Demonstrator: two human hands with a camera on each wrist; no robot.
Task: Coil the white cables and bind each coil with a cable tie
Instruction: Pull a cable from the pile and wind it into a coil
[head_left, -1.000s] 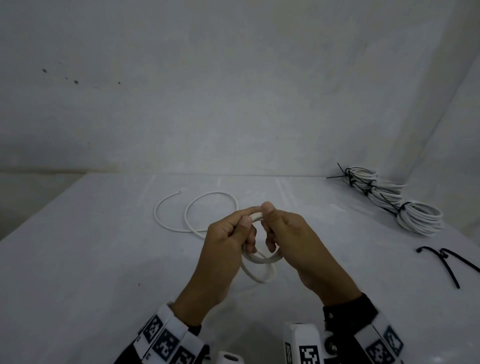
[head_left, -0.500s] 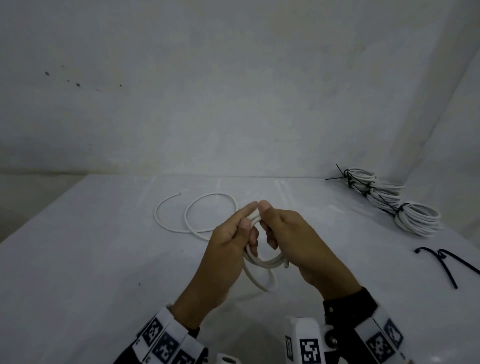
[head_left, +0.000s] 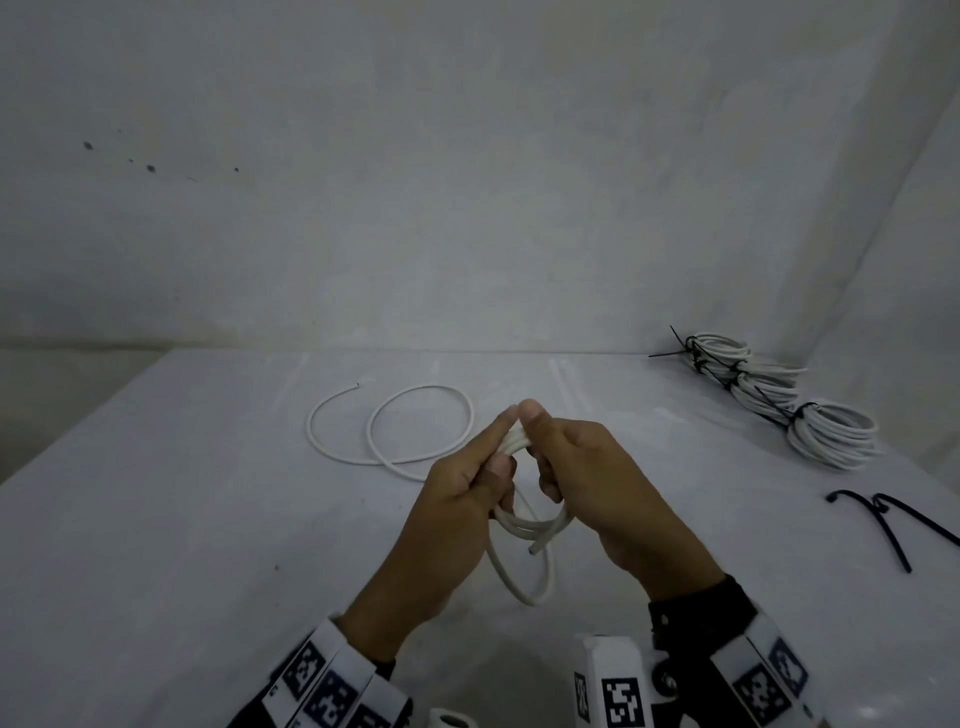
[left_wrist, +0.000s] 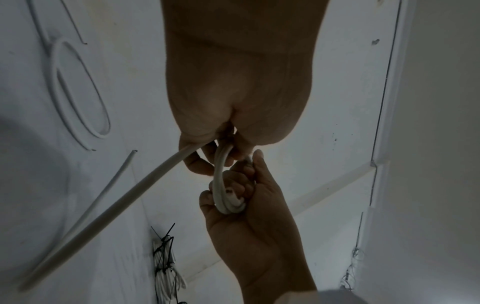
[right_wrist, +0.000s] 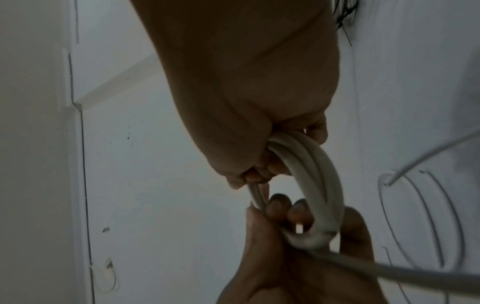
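Above the desk (head_left: 156, 519), the left hand (head_left: 457, 499) and right hand (head_left: 597, 483) both clamp their fingers (head_left: 501, 431) on a small coil of the white cable (head_left: 524, 525). Its loose end lies looped on the desk behind them. No writing is readable; the wrist bands (head_left: 332, 686) show only black-and-white square code patterns.

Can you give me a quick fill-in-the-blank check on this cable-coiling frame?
1. Both hands hold the small coil of ____ cable.
2. The left hand and right hand pinch it with their ____ side by side.
3. The loose cable ties are ____ in colour.
4. The bound coils lie at the far ____.

Missing: white; thumbs; black; right
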